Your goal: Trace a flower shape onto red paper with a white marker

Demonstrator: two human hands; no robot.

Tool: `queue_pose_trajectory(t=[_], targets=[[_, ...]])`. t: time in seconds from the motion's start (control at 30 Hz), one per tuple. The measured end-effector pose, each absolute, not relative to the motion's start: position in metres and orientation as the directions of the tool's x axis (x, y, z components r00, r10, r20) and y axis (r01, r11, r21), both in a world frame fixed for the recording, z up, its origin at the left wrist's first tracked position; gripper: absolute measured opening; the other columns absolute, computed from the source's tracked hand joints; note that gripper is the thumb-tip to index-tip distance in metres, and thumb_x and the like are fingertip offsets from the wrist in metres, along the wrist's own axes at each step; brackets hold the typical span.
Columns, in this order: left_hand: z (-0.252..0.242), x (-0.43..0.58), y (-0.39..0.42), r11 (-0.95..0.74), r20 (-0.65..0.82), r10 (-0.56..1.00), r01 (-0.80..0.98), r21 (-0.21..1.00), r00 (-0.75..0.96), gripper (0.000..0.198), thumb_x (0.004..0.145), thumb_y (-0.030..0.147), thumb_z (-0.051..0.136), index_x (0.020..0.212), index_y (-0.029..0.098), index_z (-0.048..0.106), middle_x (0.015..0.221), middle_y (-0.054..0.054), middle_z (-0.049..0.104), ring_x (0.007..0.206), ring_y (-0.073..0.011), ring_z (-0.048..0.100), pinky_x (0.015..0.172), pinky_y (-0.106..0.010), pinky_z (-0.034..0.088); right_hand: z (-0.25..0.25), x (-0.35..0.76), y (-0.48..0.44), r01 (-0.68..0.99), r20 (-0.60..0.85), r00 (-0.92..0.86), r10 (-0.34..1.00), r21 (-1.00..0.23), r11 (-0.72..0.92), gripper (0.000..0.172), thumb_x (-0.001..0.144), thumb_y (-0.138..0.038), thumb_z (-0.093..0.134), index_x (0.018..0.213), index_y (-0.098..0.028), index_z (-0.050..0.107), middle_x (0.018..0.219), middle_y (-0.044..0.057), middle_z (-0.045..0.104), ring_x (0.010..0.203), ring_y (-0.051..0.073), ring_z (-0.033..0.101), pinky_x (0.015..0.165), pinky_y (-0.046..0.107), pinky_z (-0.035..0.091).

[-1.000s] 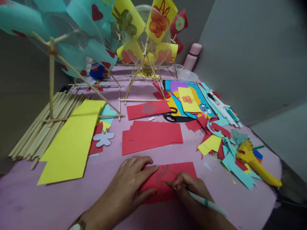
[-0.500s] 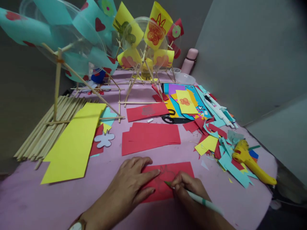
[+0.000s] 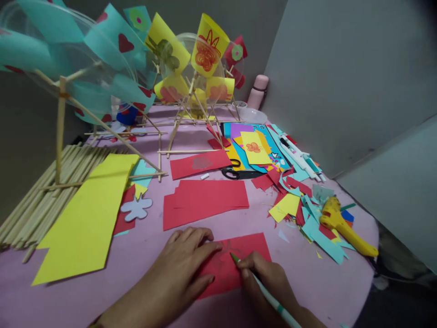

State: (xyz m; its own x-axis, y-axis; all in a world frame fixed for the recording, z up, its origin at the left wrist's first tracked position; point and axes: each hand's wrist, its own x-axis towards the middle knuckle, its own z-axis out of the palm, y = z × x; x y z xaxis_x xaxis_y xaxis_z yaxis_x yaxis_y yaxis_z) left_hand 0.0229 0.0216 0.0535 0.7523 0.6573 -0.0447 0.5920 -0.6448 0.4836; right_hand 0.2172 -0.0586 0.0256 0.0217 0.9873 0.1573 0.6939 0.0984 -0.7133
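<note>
A red paper strip (image 3: 251, 248) lies flat at the front of the table, with a faint dark outline drawn on it. Across its left part my left hand (image 3: 189, 259) rests with fingers spread, pressing on the paper. My right hand (image 3: 264, 275) grips a white marker (image 3: 269, 296) whose green tip touches or hovers just over the drawn outline; which of the two I cannot tell. Just beyond, more red strips (image 3: 205, 198) are stacked, and behind them another red strip (image 3: 201, 163) bears a grey scribbled shape.
Yellow strips (image 3: 85, 218) and wooden sticks (image 3: 37, 196) lie left, near a flower cutout (image 3: 136, 208). Pinwheels on stick frames (image 3: 191, 86) stand behind. Scissors (image 3: 230, 173) lie mid-table. Paper scraps (image 3: 307, 214), a yellow glue gun (image 3: 344, 228) and markers (image 3: 300, 159) are right.
The view has shifted, so most things sit further left. My right hand has moved the marker tip up the outline, and the marker stands steeper. My left hand stays on the paper.
</note>
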Motion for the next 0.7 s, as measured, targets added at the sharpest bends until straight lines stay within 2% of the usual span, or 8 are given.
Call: queue_pose_trajectory(t=[0.17,0.33,0.7], targets=[[0.042,0.018,0.021,-0.657,0.023,0.663,0.567,0.496,0.748,0.044,0.08,0.022,0.061,0.121,0.033,0.051,0.117,-0.003,0.052,0.105,-0.024,0.047,0.088,-0.038,0.037,0.033,0.219,-0.054,0.71,0.056,-0.031,0.998,-0.702,0.062,0.021,0.08,-0.019,0.039,0.077,-0.021,0.059,0.054,-0.003,0.064,0.043,0.014,0.058,0.043,0.019,0.041],[0.038,0.018,0.021,-0.673,0.069,0.66,0.548,0.496,0.748,0.041,0.081,0.024,0.06,0.12,0.032,0.052,0.116,-0.004,0.052,0.105,-0.0243,0.047,0.086,-0.038,0.037,0.035,0.219,-0.053,0.71,-0.029,-0.009,1.0,-0.704,-0.014,0.02,0.08,-0.017,0.043,0.076,-0.021,0.062,0.055,-0.003,0.066,0.043,0.014,0.059,0.043,0.02,0.04],[0.036,0.017,0.02,-0.675,0.065,0.653,0.541,0.502,0.754,0.041,0.082,0.024,0.06,0.121,0.032,0.05,0.118,-0.003,0.052,0.106,-0.024,0.047,0.087,-0.038,0.037,0.033,0.219,-0.052,0.743,-0.06,0.014,0.998,-0.668,-0.05,0.024,0.078,-0.017,0.041,0.077,-0.019,0.065,0.054,0.001,0.067,0.045,0.017,0.064,0.044,0.021,0.042]])
